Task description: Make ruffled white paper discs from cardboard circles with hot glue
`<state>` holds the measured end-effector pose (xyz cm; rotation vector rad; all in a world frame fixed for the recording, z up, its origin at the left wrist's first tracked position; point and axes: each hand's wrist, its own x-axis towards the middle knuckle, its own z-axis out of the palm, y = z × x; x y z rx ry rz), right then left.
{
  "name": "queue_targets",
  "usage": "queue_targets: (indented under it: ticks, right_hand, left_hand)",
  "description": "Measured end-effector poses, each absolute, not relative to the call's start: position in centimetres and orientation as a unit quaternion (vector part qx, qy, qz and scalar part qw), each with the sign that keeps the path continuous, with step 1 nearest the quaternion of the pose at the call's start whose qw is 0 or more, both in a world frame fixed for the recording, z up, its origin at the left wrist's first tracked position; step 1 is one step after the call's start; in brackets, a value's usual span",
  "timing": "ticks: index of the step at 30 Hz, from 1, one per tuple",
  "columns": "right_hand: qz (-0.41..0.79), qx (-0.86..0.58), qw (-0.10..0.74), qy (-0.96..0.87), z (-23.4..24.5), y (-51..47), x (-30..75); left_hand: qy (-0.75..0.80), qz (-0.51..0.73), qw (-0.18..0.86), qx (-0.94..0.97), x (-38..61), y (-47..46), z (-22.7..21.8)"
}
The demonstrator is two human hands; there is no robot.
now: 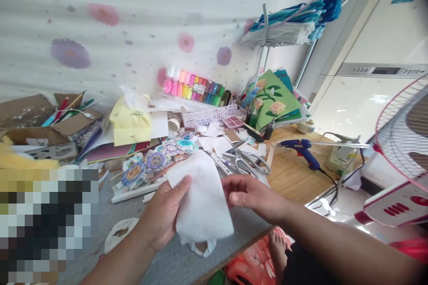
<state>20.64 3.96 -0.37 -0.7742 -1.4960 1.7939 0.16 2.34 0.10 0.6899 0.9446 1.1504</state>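
Observation:
A white, textured paper towel point(203, 200) hangs at a slant in front of me, above the grey tabletop. My left hand point(167, 207) grips its left edge, thumb on top and the other fingers hidden behind. At the right edge, my right hand point(250, 196) has loosely curled fingers close to the towel, the thumb apart from it; some fingertips are hidden. Just below the towel shows part of a white piece with a hole point(203, 249). Another white ring-like cutout point(120, 234) lies left of my left forearm. Behind the towel are several decorated paper cutouts point(155, 160).
Scissors point(249, 160), a marker point(220, 164) and paper scraps lie beyond my hands. A blue glue gun point(301, 149) is at right, near a fan point(404, 129). Farther back are a tissue pack point(130, 120), coloured clay packs point(194, 87) and a cardboard box point(75, 122).

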Motion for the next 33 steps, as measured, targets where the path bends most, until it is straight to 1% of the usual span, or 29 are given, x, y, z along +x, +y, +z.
queue_targets:
  ticks: [3, 6, 15, 19, 21, 22, 26, 29, 33]
  right_hand:
    - [0.679, -0.289, 0.376, -0.56, 0.0, 3.9, 20.7]
    - [0.628, -0.358, 0.432, -0.539, 0.0, 4.3, 20.6]
    - [0.479, -0.433, 0.487, -0.588, 1.1, 5.2, 21.0]
    - [0.365, -0.499, 0.491, -0.614, 1.5, 7.2, 23.2]
    - [0.296, -0.54, 0.455, -0.643, 1.2, 8.6, 24.9]
    - [0.264, -0.559, 0.423, -0.662, 1.0, 9.2, 25.6]
    - [0.167, -0.609, 0.26, -0.73, -0.3, 10.3, 27.3]
    - [0.115, -0.631, 0.166, -0.749, -1.1, 10.3, 27.0]
    - [0.077, -0.664, 0.104, -0.736, -1.8, 10.9, 26.2]
  left_hand:
    - [0.448, 0.386, 0.725, 0.353, 0.3, 1.6, 0.1]
    - [0.483, 0.33, 0.72, 0.373, 0.6, 1.1, 0.2]
    - [0.545, 0.336, 0.657, 0.397, 1.4, 0.9, 0.7]
    - [0.531, 0.359, 0.669, 0.377, 0.8, 1.7, 0.7]
    - [0.518, 0.41, 0.662, 0.355, 0.1, 2.4, 0.8]
    - [0.511, 0.444, 0.65, 0.345, -0.1, 2.8, 0.8]
    - [0.503, 0.548, 0.587, 0.319, -0.8, 3.8, 0.9]
    - [0.498, 0.572, 0.573, 0.31, -0.7, 3.9, 0.9]
    - [0.479, 0.589, 0.575, 0.306, -0.6, 3.9, 0.5]
